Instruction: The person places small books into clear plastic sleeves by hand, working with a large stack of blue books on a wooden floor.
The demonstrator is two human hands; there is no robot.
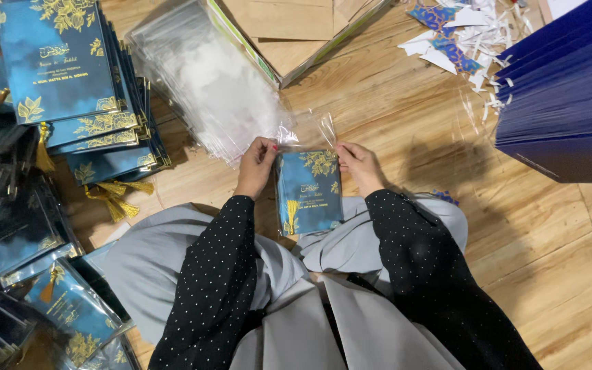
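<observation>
Sitting on the wooden floor (405, 116), we pinch a blue card (308, 192) in its clear sleeve (310, 130), left hand (256, 164) and right hand (359, 164) both in a closed grip, card stacks (70, 82) beside us.

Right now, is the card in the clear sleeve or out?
In. The blue card sits inside the clear sleeve, whose open top sticks out above it. Left hand and right hand pinch the sleeve's top corners.

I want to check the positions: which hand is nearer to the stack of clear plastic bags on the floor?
The left hand. It is right beside the near edge of the stack of clear bags. The right hand is farther, across the blue card both hands hold.
</observation>
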